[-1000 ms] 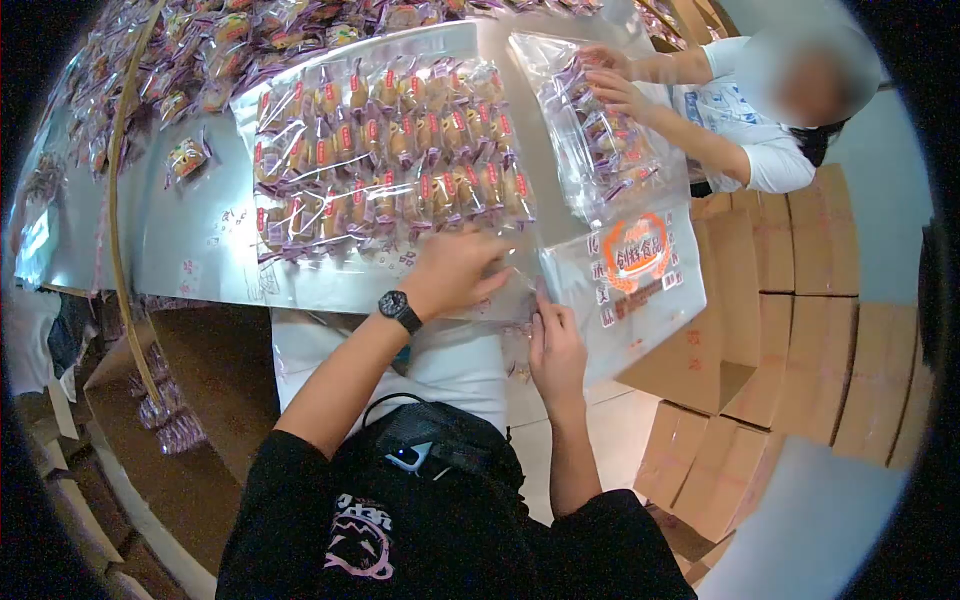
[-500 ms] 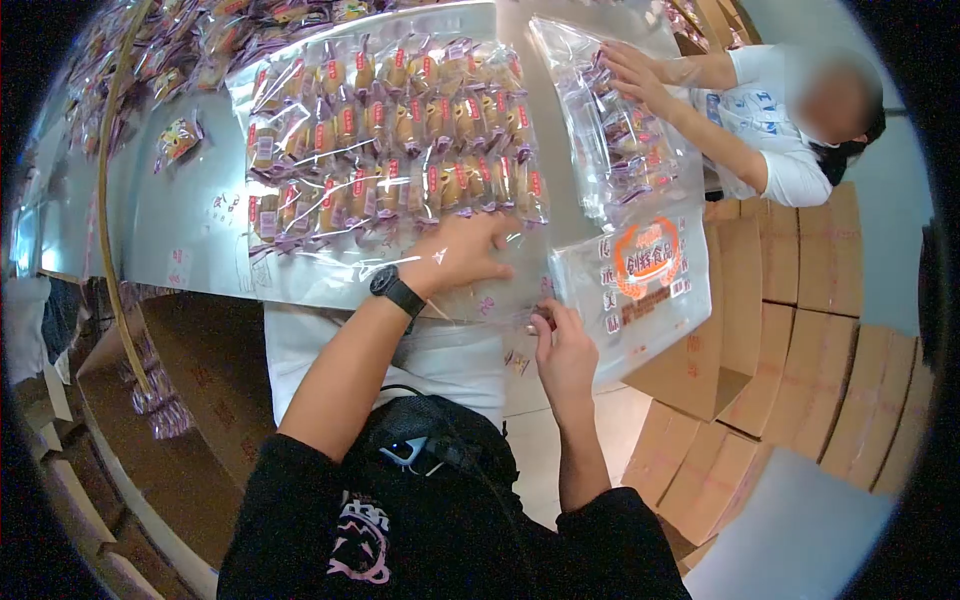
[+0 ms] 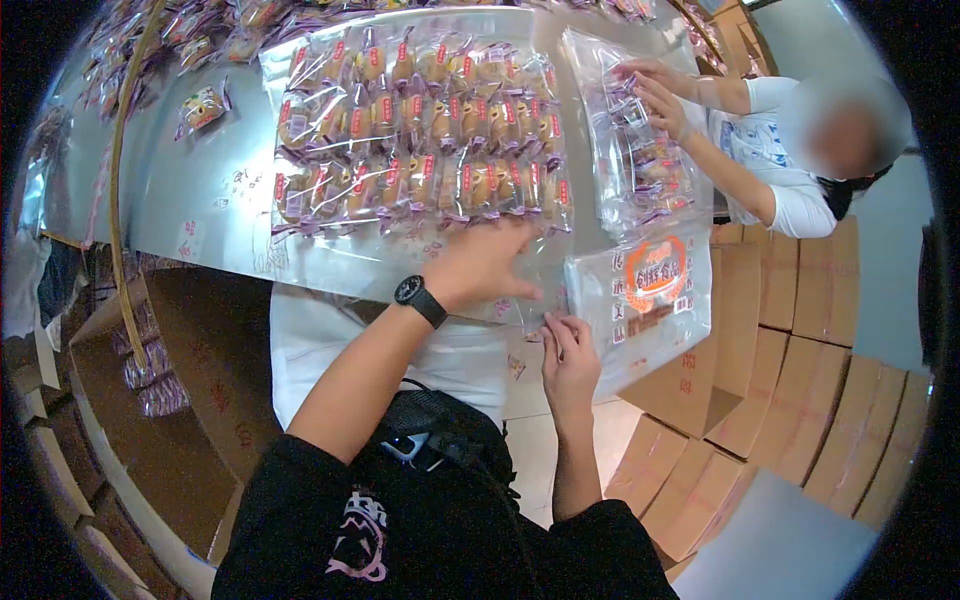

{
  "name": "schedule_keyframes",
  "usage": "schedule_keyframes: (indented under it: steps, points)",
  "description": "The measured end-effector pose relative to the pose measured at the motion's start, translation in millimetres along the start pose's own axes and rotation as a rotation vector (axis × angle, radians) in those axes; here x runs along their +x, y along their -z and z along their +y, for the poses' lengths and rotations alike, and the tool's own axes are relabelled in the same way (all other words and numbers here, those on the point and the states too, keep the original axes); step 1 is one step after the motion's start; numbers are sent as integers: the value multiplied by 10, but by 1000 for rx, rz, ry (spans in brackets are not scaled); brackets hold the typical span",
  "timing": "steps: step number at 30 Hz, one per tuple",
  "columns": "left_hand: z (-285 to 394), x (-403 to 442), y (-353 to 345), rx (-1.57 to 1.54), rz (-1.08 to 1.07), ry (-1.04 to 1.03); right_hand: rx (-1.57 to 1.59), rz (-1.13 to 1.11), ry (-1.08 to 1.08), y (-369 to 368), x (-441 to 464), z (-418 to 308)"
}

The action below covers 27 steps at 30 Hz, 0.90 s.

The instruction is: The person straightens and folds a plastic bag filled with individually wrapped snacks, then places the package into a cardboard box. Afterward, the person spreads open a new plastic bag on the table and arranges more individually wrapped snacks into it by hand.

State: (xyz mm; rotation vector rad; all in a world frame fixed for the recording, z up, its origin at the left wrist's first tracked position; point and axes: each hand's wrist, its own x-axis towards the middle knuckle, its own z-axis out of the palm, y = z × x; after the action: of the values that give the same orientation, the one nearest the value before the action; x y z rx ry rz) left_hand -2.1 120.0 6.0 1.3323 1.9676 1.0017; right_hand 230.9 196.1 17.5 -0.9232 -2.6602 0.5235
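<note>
Three rows of wrapped cakes point(image 3: 430, 125) lie in a clear bag point(image 3: 410, 240), flat on the table point(image 3: 170, 170) ahead of the person; left hand point(image 3: 475, 268) rests at the bag's near edge, fingers spread and loose, gripping nothing; right hand point(image 3: 570, 375) is just beside the near right corner, fingers pinched, apparently on the film edge, though glare and clear plastic make that hard to confirm; printed bags point(image 3: 625, 350) lie just right of it; film likely thin, floppy, slippery; cakes probably light, soft, easily crushed; best hold: pinch the loose film margin, or palms flat under the rows, no squeezing across the cakes.
</note>
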Motion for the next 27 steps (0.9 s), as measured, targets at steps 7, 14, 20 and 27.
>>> schedule_keyframes:
  steps: [7, 14, 20, 27]
  points:
    - [26, -132, -343, 351, 244, -190, -40, -41, 69, 9, 35, 80]
    - [98, -149, -396, 354, 269, -144, -47, -98, 117, 40, -1, 97]
    - [53, -141, -472, 374, 326, -173, 27, -31, 70, -16, -61, 175]
    - [32, -135, -486, 378, 366, -182, -57, -34, 89, -20, 21, 119]
